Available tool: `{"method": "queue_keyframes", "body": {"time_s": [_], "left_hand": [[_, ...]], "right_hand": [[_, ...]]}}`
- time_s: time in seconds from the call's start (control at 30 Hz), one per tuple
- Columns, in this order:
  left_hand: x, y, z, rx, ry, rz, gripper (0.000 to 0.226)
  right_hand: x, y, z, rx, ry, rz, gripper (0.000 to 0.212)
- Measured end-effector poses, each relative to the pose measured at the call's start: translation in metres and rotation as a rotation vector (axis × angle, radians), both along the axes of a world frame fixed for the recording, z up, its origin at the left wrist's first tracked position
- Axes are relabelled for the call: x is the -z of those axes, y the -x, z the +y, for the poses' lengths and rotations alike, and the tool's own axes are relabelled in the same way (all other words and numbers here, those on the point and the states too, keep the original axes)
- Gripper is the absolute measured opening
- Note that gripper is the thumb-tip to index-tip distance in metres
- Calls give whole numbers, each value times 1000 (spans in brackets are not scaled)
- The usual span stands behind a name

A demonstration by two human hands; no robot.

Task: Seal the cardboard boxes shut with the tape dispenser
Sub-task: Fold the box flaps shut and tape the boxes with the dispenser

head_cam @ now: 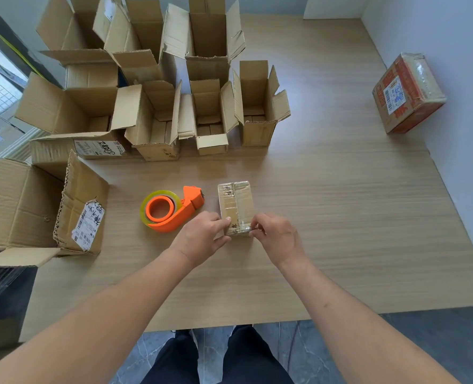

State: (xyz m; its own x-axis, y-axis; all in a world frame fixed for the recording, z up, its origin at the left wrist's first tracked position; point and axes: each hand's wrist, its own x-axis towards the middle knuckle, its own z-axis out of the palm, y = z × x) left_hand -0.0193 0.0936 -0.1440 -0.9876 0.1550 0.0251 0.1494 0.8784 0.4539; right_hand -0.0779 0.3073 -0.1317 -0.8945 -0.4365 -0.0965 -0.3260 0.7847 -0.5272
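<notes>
Small tape-wrapped brown cardboard box point(235, 207) lying mid-table, just right of orange plastic tape dispenser point(171, 209). Left hand point(202, 236) and right hand point(275, 235) pinching its near end. Best pressing tape edges flat, smoothing outward against wrinkles

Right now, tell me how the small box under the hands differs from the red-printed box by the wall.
The small box is plain brown; the red-printed box carries red print and a white label. The small box is much smaller. It lies flat in mid-table with the left hand and right hand at its near end; the red-printed box sits apart, tilted, untouched. Both are closed and covered in clear tape.
</notes>
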Motion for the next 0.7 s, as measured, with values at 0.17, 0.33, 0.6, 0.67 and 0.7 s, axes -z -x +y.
{"method": "queue_keyframes", "body": {"time_s": [0.17, 0.33, 0.6, 0.67, 0.7], "left_hand": [[2, 0, 2, 4, 30, 41, 48], [2, -1, 6, 46, 141, 186, 40], [5, 3, -9, 134, 65, 112, 52], [2, 6, -11, 140, 74, 126, 45], [2, 7, -10, 132, 78, 136, 43]], "right_hand": [[5, 1, -3, 129, 75, -117, 19], [2, 4, -1, -2, -8, -67, 17], [-10, 4, 1, -231, -173, 59, 23], [-11, 6, 0, -280, -197, 91, 34], [-12, 7, -2, -290, -192, 104, 38]]}}
